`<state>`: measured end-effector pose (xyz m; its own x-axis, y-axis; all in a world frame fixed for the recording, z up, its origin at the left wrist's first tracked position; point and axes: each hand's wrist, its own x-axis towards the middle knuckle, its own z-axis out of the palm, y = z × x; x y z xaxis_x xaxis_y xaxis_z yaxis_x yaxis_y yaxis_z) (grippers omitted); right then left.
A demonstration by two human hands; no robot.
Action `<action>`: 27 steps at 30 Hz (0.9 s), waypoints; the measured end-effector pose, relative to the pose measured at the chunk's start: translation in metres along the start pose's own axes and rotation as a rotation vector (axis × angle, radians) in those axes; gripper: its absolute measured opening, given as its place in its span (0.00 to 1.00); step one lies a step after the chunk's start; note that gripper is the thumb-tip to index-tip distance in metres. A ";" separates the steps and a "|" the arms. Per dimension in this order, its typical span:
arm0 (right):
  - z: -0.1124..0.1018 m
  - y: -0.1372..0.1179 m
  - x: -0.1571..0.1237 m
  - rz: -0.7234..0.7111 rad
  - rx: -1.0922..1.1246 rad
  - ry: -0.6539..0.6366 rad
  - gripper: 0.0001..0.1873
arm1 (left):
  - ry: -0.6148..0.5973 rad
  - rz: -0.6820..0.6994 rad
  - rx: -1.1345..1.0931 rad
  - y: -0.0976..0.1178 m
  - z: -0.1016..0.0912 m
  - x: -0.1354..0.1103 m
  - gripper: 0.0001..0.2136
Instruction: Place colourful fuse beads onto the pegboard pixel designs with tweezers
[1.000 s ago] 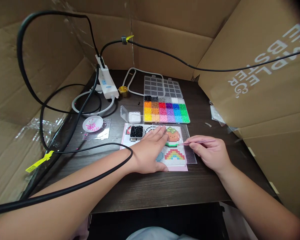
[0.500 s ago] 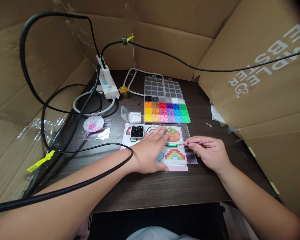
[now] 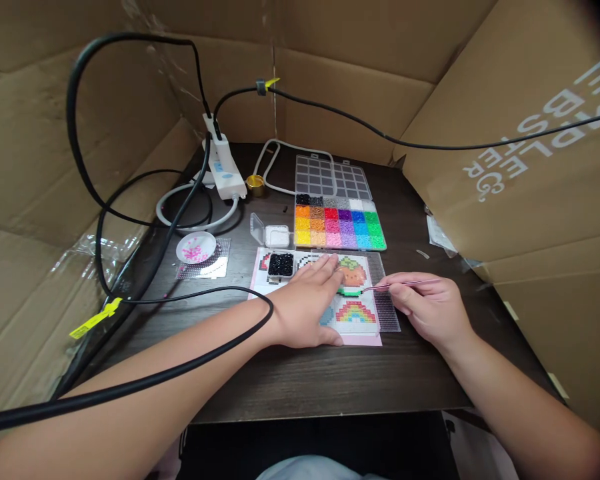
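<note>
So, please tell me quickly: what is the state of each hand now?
Left hand: open, laid flat over the pattern sheet.
Right hand: closed, holding pink tweezers.

The person's left hand (image 3: 310, 307) and right hand (image 3: 430, 308) are bare, with slim, tapering fingers (image 3: 325, 268). Both forearms (image 3: 180, 373) are bare too as far as they show, smooth in outline and narrowing toward the wrists (image 3: 461, 345). Low in the middle, a rounded bit of pale grey-blue clothing (image 3: 307, 469) shows, softly creased
</note>
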<state>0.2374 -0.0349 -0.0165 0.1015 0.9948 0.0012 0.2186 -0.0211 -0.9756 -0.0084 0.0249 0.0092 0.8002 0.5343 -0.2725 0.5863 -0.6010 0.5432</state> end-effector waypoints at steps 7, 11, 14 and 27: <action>0.040 -0.039 0.031 -0.141 0.005 -0.065 0.09 | 0.041 0.038 0.013 -0.001 0.002 -0.001 0.54; 0.078 -0.063 0.052 -0.241 -0.006 -0.117 0.05 | 0.097 0.094 0.003 -0.002 0.002 -0.002 0.52; 0.100 -0.066 0.060 -0.260 -0.030 -0.169 0.05 | 0.137 0.125 0.001 -0.003 0.003 -0.003 0.51; 0.116 -0.066 0.059 -0.261 -0.118 -0.183 0.05 | 0.116 0.058 0.011 0.000 0.003 -0.005 0.50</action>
<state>0.1163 0.0367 0.0223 -0.1464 0.9692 0.1981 0.3259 0.2363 -0.9154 -0.0117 0.0205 0.0086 0.8132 0.5633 -0.1462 0.5409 -0.6390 0.5469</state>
